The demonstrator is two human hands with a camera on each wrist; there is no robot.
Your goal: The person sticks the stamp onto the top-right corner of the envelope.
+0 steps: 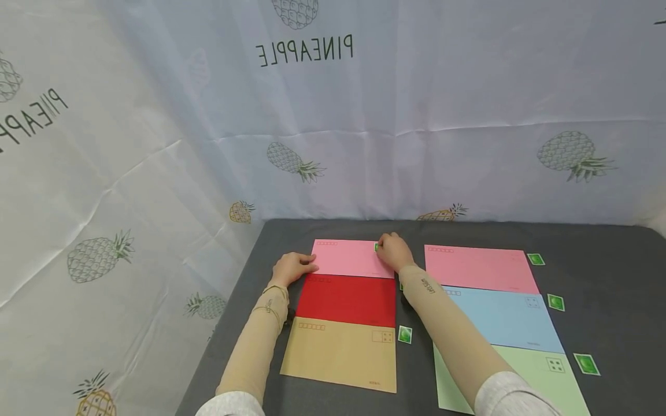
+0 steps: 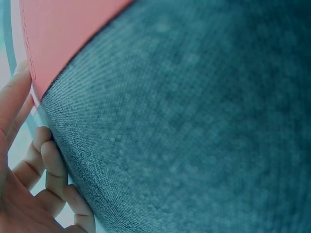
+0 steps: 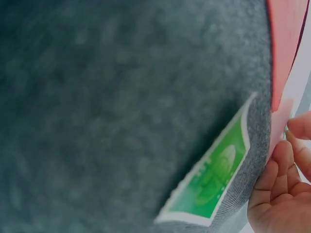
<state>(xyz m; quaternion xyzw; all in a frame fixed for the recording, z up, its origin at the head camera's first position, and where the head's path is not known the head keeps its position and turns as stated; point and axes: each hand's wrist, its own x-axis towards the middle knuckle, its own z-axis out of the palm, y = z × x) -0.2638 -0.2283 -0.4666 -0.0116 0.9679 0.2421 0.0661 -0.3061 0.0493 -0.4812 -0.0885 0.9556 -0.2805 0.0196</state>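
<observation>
The right hand (image 1: 395, 252) pinches a small green paper stamp with a white border (image 1: 377, 247) between thumb and fingertip at the upper right corner of a light pink rectangular paper envelope (image 1: 348, 260); the other fingers are bent. The left hand (image 1: 292, 268) is loosely spread, its thumb and a finger touching the left edge of that envelope, its remaining fingers relaxed. The envelope lies flat on a dark grey fabric-covered tabletop (image 1: 234, 346), at the far end of a column with a bright red envelope (image 1: 346, 300) in the middle and a tan envelope (image 1: 338, 355) nearest. A second green stamp (image 3: 214, 174) lies near the right wrist, mostly hidden in the head view, and a third green stamp (image 1: 404, 334) lies just beside the tan envelope. To the right, a deeper pink envelope (image 1: 476, 269), a pale blue envelope (image 1: 504, 320) and a light green envelope (image 1: 525, 381) form another column, partly covered by the right forearm, with three more green stamps (image 1: 555, 302) along its right side. Behind hangs a whitish pineapple-print curtain (image 1: 374, 173).
</observation>
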